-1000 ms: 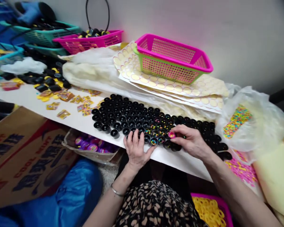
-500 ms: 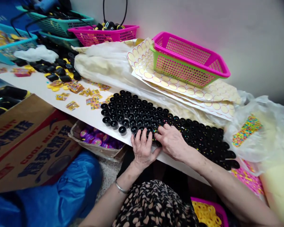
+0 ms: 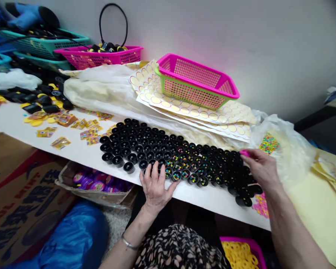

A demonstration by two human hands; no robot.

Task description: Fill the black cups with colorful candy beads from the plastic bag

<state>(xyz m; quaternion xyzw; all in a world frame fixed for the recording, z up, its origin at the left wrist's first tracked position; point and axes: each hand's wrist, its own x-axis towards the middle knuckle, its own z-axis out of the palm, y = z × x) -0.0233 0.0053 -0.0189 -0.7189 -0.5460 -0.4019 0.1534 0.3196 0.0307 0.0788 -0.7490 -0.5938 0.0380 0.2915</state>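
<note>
Right now on my feed, the left hand lies loosely spread, its fingertips over the near edge of the black cups and its thumb out beside a cup holding coloured beads. The right hand is at the right end of the cups, thumb and fingers pinching a small pink piece. Between my two hands, many cups have beads in them; those beyond and left of the left hand look bare inside. Just past the right hand I see a clear plastic bag with more beads showing, and pink bits lie on the white table close to that wrist. Farther out, between the hands, a pink basket sits nested in a green one on sheets of oval stickers. Small printed packets lie well left of the left hand.
</note>
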